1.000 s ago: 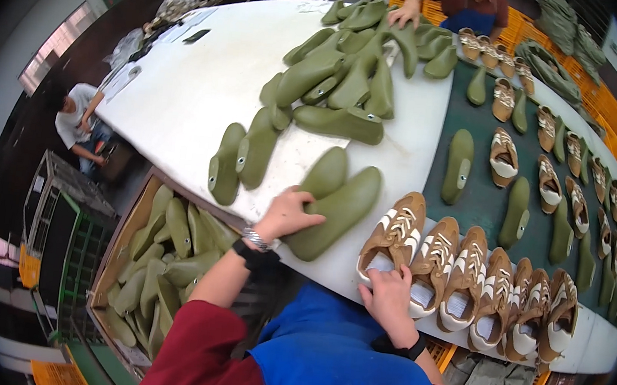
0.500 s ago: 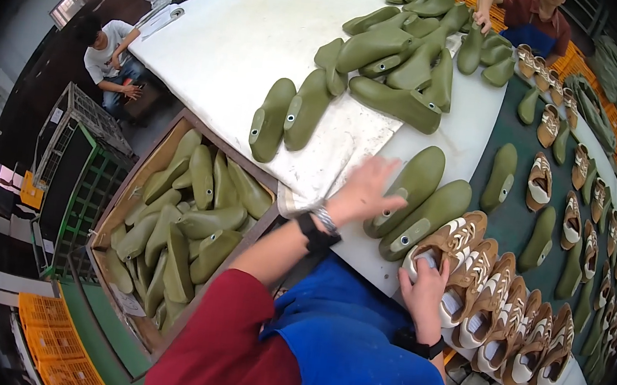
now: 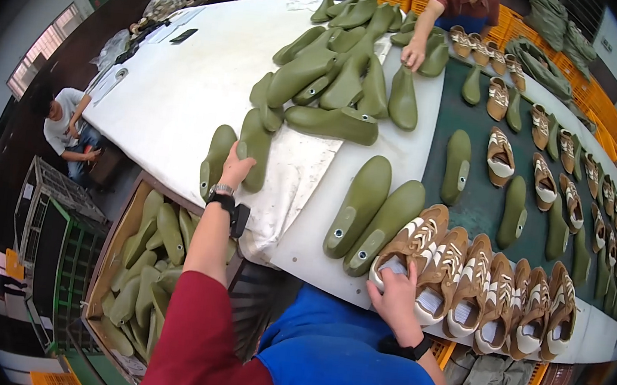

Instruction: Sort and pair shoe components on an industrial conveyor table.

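Observation:
My left hand (image 3: 234, 168) reaches out to two green shoe lasts standing side by side on the white cloth. Its thumb lies across the right-hand shoe last (image 3: 255, 138), and the other fingers are closed along its left side, partly hidden. Just left of that hand is the other shoe last (image 3: 217, 156). My right hand (image 3: 394, 295) grips the heel opening of a brown sneaker (image 3: 418, 234) with white laces, the leftmost in a row of sneakers (image 3: 473, 281). Beside it, two more green lasts (image 3: 358, 205) lie on the white board.
A pile of lasts (image 3: 344, 68) covers the table's far middle. Lasts and sneakers stand in rows on a green mat (image 3: 472, 101) to the right. A bin of lasts (image 3: 108, 277) is at lower left. Across the table, a co-worker's hand (image 3: 413, 55) touches a last.
My left hand has moved left and away from me, from above the two lasts on the white board to those on the cloth. My right hand stays at the sneaker. The view has shifted.

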The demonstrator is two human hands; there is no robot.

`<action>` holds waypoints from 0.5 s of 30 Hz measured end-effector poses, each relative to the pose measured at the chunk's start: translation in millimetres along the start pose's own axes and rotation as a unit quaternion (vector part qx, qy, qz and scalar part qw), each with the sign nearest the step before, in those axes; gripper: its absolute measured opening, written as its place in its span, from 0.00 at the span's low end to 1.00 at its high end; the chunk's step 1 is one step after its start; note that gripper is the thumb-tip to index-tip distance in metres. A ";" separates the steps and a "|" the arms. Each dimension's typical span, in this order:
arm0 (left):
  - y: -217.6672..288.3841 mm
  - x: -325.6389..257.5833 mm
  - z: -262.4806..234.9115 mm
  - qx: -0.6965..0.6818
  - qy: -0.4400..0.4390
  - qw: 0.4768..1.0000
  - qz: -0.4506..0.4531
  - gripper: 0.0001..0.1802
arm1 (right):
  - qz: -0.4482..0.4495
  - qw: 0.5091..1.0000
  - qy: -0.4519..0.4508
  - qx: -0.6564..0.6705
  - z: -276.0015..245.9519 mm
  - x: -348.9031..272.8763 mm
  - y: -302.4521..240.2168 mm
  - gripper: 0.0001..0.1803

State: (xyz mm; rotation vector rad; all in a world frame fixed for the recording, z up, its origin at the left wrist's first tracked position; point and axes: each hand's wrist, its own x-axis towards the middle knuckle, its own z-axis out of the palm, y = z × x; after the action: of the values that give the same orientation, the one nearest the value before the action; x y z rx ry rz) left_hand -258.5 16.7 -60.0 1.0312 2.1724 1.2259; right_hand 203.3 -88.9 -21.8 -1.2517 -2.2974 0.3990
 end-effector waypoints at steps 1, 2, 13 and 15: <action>2.3 -10.9 -1.0 -0.037 -0.012 0.999 -0.006 0.43 | -0.004 1.000 0.002 0.006 -0.5 0.3 0.3 0.13; 0.7 -22.4 -0.7 -0.026 -0.008 1.000 0.005 0.43 | -0.005 1.000 -0.002 0.008 -1.4 0.9 0.0 0.13; 74.5 -187.7 62.4 0.025 -0.129 0.989 0.066 0.41 | -0.005 1.000 -0.020 -0.001 0.1 0.4 8.4 0.13; 84.3 -184.0 74.1 0.020 -0.213 0.971 0.110 0.41 | 0.005 1.000 -0.014 -0.006 -2.8 0.0 6.0 0.12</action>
State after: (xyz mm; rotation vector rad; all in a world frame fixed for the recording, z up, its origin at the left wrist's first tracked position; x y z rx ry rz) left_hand -60.4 -59.5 -22.8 1.4348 1.7929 0.9420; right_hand 209.0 -85.6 -22.3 -1.2724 -2.3208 0.4103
